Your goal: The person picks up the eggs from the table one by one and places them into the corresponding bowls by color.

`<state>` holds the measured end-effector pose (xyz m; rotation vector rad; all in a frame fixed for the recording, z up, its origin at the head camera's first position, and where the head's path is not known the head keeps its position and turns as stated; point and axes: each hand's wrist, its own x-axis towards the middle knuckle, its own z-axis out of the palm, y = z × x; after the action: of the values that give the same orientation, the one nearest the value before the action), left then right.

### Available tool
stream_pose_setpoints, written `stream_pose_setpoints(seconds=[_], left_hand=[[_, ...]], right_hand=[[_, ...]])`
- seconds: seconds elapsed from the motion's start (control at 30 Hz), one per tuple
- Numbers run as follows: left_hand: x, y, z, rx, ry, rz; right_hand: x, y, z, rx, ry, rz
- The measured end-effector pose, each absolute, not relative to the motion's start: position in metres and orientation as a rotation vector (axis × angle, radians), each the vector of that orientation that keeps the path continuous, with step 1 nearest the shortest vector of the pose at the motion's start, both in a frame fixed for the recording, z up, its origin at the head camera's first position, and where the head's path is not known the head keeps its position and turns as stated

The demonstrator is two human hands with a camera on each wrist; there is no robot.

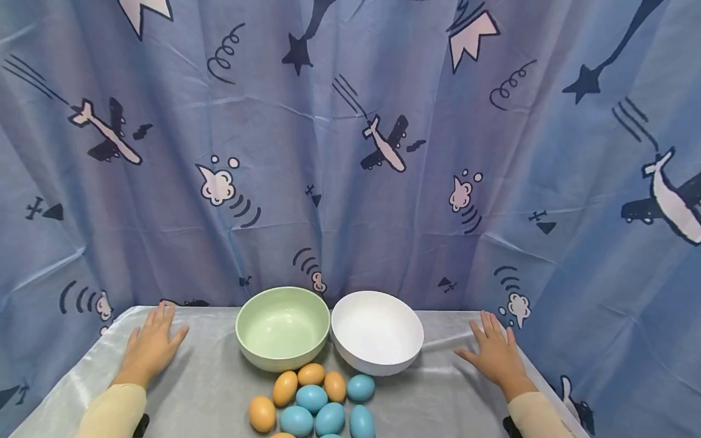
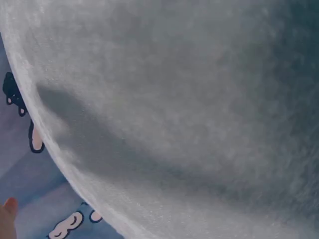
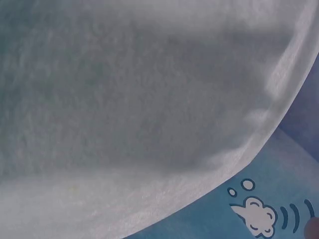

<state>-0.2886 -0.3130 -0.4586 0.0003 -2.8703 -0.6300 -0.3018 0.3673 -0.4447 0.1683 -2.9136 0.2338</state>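
Observation:
My left hand (image 1: pixel 151 342) is spread palm down at the left side of the table, holding nothing. On the opposite side, my right hand (image 1: pixel 495 353) also has its fingers spread and holds nothing. A green bowl (image 1: pixel 282 328) and a white bowl (image 1: pixel 378 331) stand side by side at the back middle, between the hands. In front of them lie several orange eggs (image 1: pixel 262 414) and several blue eggs (image 1: pixel 330 419), some cut off by the frame's lower edge. Each wrist view shows mostly cloth and a shadow, with a fingertip at a lower corner.
A shiny grey-white cloth covers the table (image 1: pixel 208 377). Behind it hangs a blue curtain (image 1: pixel 350 243) printed with planes and clouds, close to the table's back edge and sides.

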Motion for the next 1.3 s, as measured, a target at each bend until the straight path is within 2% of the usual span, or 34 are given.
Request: stream_pose_setpoints(seconds=[0.4, 0.9, 1.3], left_hand=[[-0.295, -0.303, -0.464, -0.018, -2.866, -0.711], [-0.300, -0.267, -0.455, -0.095, -2.814, -0.883], [-0.300, -0.250, -0.454, -0.015, -2.806, -1.252]], right_hand=[[-0.305, 0.358, -0.452, 0.264, -2.887, 0.358], [-0.305, 0.357, -0.455, 0.221, -2.900, 0.407], [-0.299, 0.354, -0.454, 0.230, -2.887, 0.499]])
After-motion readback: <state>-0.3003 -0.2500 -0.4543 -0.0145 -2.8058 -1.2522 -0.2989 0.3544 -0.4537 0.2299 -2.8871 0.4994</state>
